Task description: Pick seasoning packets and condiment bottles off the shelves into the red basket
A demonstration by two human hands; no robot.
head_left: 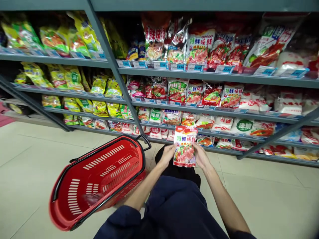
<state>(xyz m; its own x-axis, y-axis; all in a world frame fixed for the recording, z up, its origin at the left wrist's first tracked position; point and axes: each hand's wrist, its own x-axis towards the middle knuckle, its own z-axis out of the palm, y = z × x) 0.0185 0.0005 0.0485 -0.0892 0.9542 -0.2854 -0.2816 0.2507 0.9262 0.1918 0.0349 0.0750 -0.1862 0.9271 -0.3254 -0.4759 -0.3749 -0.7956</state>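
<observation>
Between my two hands, a red and white seasoning packet (184, 149) is held upright with its printed front facing me. My left hand (167, 155) pinches its left edge. On the opposite edge, my right hand (201, 156) grips it, fingers partly behind the packet. A red shopping basket (92, 162) with black handles stands on the floor to the left of my left arm. A small clear or pinkish package (92, 199) lies at its bottom, too blurred to name.
Grey store shelves (199, 74) span the view ahead, filled with several rows of bagged seasonings. Yellow bags (74, 76) fill the left section, red and white bags (178, 89) the right. Blue price tags line the shelf edges. A slanted grey bar (276, 134) crosses the lower right. Pale floor tiles (269, 196) lie below.
</observation>
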